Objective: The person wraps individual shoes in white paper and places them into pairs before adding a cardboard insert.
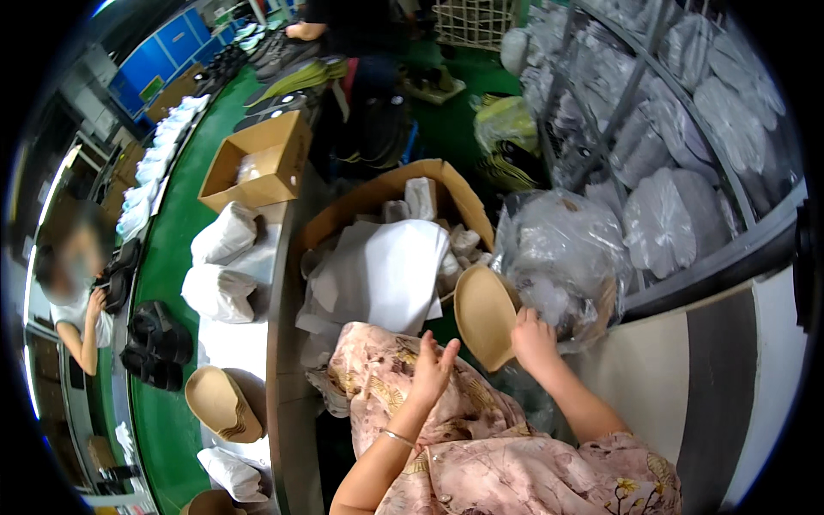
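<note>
My right hand [534, 342] grips the edge of a tan, shallow moulded-pulp shoe tray [482, 311], pointed at its lower end and tilted in front of me. Over my lap, my left hand [432, 371] is empty, its fingers apart, a little to the left of the tray and not touching it. Beyond both hands stands a large open cardboard box [459, 190] of crumpled paper wads, with white paper sheets [378, 268] lying over it. Next to the tray is a clear plastic bag [562, 257]; its contents are hard to make out.
On the bench at my left are stacked tan trays [219, 403], white paper-wrapped bundles [221, 293] and an open carton [257, 163]. Black shoes [157, 343] sit on the green conveyor. A metal rack [704, 94] of bagged items rises at right. A co-worker [81, 318] handles a shoe across the line.
</note>
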The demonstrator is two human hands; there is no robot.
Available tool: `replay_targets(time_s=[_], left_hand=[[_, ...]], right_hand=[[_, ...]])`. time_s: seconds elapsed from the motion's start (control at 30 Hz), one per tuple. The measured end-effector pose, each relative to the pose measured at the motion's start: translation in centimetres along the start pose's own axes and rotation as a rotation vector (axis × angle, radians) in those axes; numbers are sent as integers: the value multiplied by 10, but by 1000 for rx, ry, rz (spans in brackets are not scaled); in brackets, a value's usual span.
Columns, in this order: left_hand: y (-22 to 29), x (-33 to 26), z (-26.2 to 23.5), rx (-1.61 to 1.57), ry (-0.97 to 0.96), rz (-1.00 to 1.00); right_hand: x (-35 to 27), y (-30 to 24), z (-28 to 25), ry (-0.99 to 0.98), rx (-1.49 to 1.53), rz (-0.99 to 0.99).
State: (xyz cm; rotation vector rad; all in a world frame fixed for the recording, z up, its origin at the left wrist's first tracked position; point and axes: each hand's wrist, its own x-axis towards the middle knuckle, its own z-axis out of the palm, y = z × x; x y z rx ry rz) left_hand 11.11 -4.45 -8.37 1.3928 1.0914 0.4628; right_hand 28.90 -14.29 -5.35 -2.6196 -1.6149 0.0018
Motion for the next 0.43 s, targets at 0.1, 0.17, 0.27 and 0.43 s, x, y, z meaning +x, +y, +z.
replay_targets(time_s=[0.1, 0.17, 0.27, 0.43], left_hand=[[35, 1, 0, -313, -120, -319], [19, 5, -3, -577, -121, -127], [16, 2, -19, -688, -84, -175], [11, -7, -63, -789, -172, -235]], right_hand=[[-2, -31, -37, -36, 112, 0], [-5, -52, -59, -46, 148, -54], [-7, -69, -89, -55, 161, -153], [34, -40, -97, 64, 686, -138]])
